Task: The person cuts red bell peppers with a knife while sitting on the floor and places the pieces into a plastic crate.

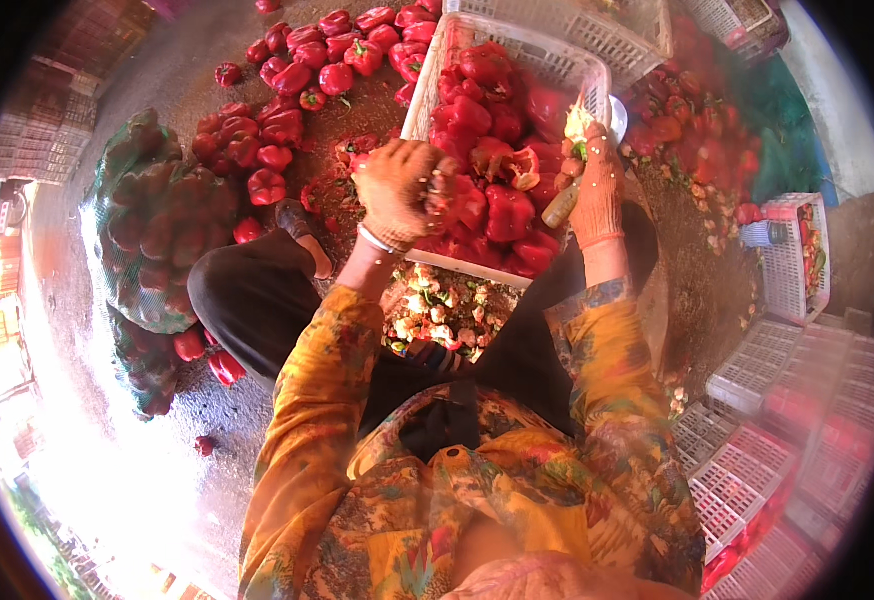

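Observation:
My left hand [407, 191], in an orange knit glove, is curled over the left side of a white plastic crate [474, 274]; whether it holds anything is hidden. Red bell peppers [509, 212], some cut open, fill the crate. Above the crate's right side, my right hand [598, 184], also in an orange glove, grips a tool by its tan handle [561, 206], its working end not clear. A pale pepper core with seeds [578, 126] shows at the fingertips of that hand. Pepper cores [437, 307] lie in a heap between my legs, below the crate's near edge.
Whole red peppers [309, 56] are spread on the floor ahead and left. A green mesh sack of peppers [159, 225] stands at left. More peppers and scraps [688, 127] lie at right. A crate with a striped item [793, 255] and stacked crates [756, 360] are farther right.

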Available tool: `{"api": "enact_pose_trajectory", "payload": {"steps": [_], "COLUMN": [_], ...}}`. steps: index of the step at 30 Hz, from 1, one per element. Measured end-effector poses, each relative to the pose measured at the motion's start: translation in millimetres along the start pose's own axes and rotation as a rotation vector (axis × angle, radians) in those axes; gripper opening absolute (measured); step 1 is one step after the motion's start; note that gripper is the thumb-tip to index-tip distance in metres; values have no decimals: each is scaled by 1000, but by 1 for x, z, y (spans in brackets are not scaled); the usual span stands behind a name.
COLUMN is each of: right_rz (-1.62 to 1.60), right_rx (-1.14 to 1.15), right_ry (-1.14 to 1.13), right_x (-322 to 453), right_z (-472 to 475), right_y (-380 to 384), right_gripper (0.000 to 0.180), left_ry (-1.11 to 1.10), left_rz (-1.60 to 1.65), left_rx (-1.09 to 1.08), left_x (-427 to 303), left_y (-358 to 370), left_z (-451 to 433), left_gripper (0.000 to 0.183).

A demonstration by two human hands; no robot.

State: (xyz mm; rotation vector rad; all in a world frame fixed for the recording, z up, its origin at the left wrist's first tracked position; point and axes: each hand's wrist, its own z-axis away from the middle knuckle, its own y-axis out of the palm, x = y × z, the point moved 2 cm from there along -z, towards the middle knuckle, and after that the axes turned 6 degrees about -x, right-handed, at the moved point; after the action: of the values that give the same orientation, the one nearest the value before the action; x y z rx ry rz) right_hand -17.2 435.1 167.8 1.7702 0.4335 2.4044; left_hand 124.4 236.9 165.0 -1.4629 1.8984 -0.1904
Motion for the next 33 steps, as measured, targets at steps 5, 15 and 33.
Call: {"api": "enact_pose_trajectory", "payload": {"steps": [5, 15, 33], "right_rz": [56, -77, 1644], "right_rx": [-28, 71, 1187], "right_ry": [92, 269, -554], "right_x": [-24, -25, -94], "right_z": [4, -14, 14], "right_y": [-14, -24, 34], "right_gripper": [32, 22, 61], "left_ry": [1, -980, -1291], "left_rz": [-198, 594, 722], "left_rx": [920, -68, -252], "left_x": [81, 76, 101], "left_y": [110, -12, -31], "left_z": [137, 22, 94], "left_gripper": [21, 24, 21]}}
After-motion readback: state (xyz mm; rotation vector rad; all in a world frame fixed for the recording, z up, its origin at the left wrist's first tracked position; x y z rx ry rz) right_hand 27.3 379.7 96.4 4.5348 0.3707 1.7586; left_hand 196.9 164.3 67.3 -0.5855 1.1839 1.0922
